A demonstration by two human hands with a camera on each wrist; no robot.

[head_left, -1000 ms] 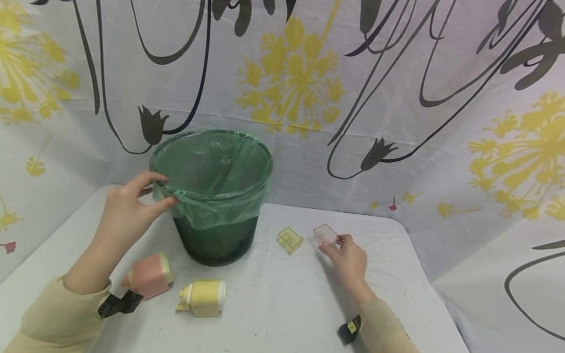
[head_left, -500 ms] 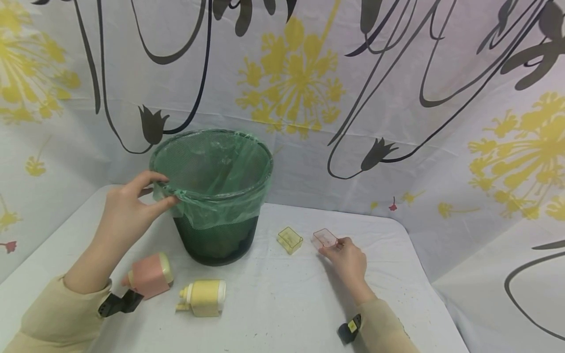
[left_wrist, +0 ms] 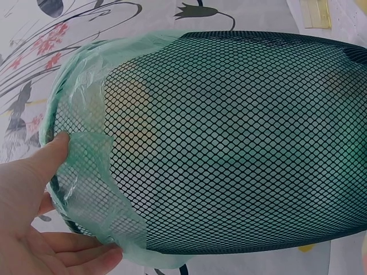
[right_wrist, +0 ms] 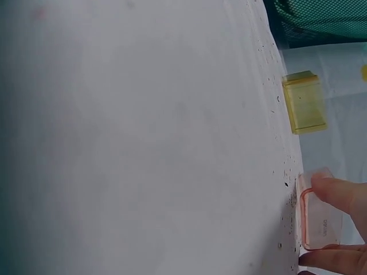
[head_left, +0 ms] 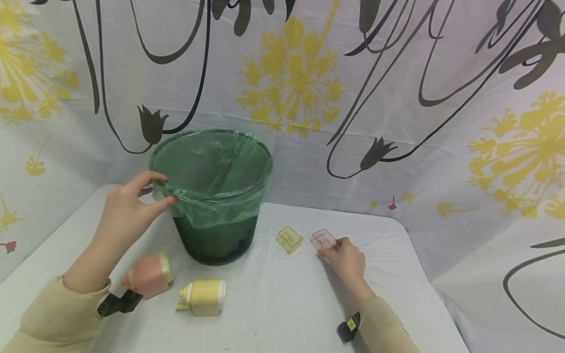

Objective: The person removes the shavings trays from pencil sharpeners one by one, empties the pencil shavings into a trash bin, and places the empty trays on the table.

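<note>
My left hand [head_left: 131, 205] grips the near-left rim of a black mesh waste bin [head_left: 216, 238], thumb and fingers over the folded edge of its green bag [head_left: 207, 208]. Close up in the left wrist view, the thumb presses the bag film against the mesh. On the right, my right hand [head_left: 347, 262] pinches a small clear pink plastic box [head_left: 323, 239] by its sides, low at the tabletop, open side up. Printed letters show on the box wall in the right wrist view. A matching clear yellow box [head_left: 289, 239] stands to its left, untouched.
A pink crank pencil sharpener [head_left: 150, 276] and a yellow one [head_left: 203, 297] lie at the front left, beside the left forearm. Dark specks dot the white-covered table [head_left: 282, 309]. A flower-printed cloth [head_left: 300, 162] hangs behind.
The pink box has come down slightly and tipped level in my right hand, its far edge lower than before. My left hand stays on the bin rim.
</note>
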